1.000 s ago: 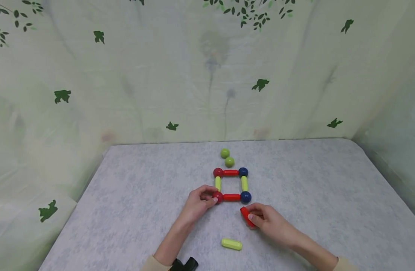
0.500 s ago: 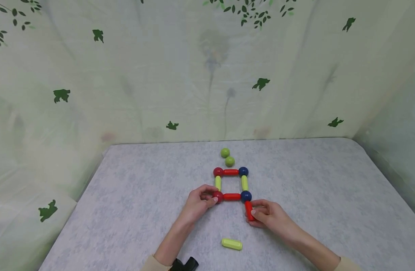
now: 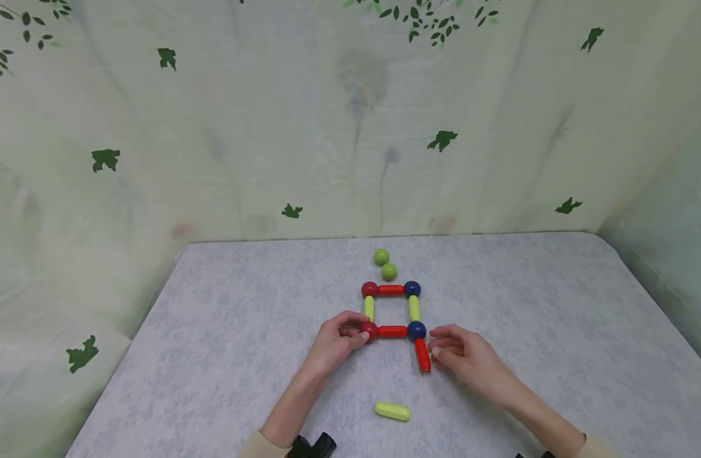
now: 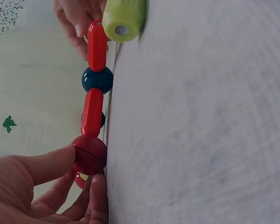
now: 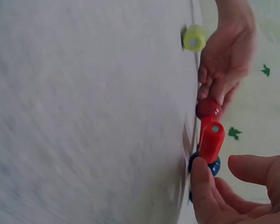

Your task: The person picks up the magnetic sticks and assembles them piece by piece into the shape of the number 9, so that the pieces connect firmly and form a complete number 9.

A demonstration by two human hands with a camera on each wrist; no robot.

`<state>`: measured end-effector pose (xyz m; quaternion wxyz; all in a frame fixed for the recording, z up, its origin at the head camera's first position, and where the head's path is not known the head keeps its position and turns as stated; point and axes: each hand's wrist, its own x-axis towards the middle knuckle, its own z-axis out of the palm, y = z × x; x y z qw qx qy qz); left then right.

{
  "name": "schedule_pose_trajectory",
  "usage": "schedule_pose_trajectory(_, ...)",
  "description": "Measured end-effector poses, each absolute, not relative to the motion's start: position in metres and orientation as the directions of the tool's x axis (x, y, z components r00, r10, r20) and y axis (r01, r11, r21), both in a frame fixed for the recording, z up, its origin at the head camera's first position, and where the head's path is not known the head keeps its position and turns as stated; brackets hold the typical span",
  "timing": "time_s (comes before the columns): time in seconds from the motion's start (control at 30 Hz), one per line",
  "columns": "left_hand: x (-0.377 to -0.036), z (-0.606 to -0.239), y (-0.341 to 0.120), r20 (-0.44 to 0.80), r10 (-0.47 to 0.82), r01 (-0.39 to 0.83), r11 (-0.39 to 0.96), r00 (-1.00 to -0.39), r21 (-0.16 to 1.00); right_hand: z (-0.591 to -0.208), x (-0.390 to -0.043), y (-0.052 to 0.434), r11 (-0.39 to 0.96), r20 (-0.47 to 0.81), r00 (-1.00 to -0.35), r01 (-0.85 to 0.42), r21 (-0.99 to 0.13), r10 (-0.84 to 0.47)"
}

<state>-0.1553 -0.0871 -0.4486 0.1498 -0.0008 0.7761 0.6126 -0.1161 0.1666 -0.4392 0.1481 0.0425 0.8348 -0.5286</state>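
Observation:
My left hand (image 3: 332,346) pinches the red ball (image 3: 369,331) at the near left corner of a flat square of balls and magnetic rods. From the blue ball (image 3: 416,331) at the near right corner, a red rod (image 3: 422,355) sticks out toward me, slightly slanted. Right beside that rod is my right hand (image 3: 475,361), its fingers loosely bent. In the right wrist view the thumb stands well apart from the red rod (image 5: 212,142); whether a fingertip touches the rod or ball I cannot tell. The left wrist view shows thumb and fingers around the red ball (image 4: 89,155).
A loose yellow-green rod (image 3: 392,411) lies nearer me on the grey table (image 3: 242,305). Two green balls (image 3: 388,272) sit behind the square. A black object (image 3: 313,445) shows at the bottom edge, near the left forearm. A printed cloth (image 3: 270,127) hangs behind the table.
The right hand has brought the red rod up to the near right blue ball, where it now joins. The fingers have since let go and shifted right. The left hand stays put.

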Motion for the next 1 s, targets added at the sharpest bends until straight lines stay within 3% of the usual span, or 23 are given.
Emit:
schedule_pose_trajectory(0.13,-0.156,-0.449,-0.087,-0.231,0.181,-0.183,0.248,-0.956,0.951,-0.434,-0.133,0.174,0.488,-0.148,-0.975,0.05,-0.871,-0.165)
schedule_pose_trajectory(0.3,-0.156,-0.449,-0.087,-0.228,0.18,-0.179,0.253,-0.957,0.951,-0.427,-0.159,0.181,0.502,0.002,-0.948,-0.171,-0.848,-0.319)
schedule_pose_trajectory(0.5,-0.156,-0.45,-0.087,-0.224,0.182,-0.176,0.249,-0.957,0.952,-0.426,-0.2,0.177,0.547,0.089,-0.914,-0.312,-0.777,-0.396)
schedule_pose_trajectory(0.77,-0.157,-0.451,-0.087,-0.225,0.187,-0.176,0.25,-0.956,0.952,-0.433,-0.251,0.163,0.614,0.04,-0.917,-0.298,-0.731,-0.397)
schedule_pose_trajectory(1.0,-0.156,-0.451,-0.087,-0.228,0.184,-0.181,0.239,-0.956,0.954,-0.44,-0.273,0.147,0.638,-0.033,-0.915,-0.255,-0.727,-0.403)
